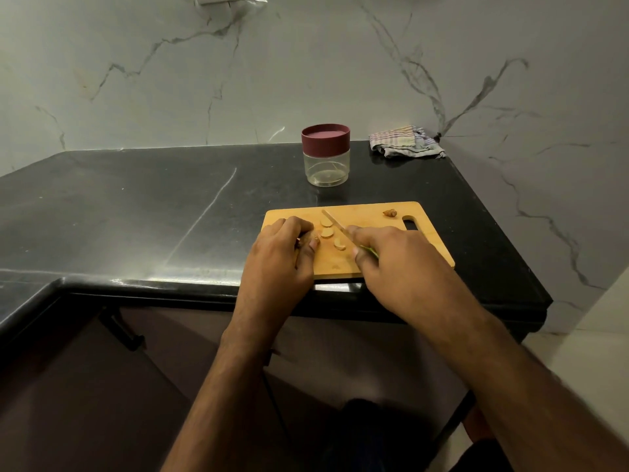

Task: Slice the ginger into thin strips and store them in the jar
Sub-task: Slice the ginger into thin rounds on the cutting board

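Gripping a slim knife (335, 223), right hand (391, 257) beside flat ginger slices (328, 232).

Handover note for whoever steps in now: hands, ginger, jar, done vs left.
Left hand pinches a ginger piece on the cutting board.
Right hand grips the knife, blade over the board.
Ginger slices lie between the hands; a ginger knob sits near the board's handle hole.
Jar behind the board, lid on, looks empty.
Done: a few slices. Left: cut strips, open jar, fill.

Black counter (136, 206) bears cutting board (374, 212), lidded jar (326, 155), seemingly a cloth (405, 142)
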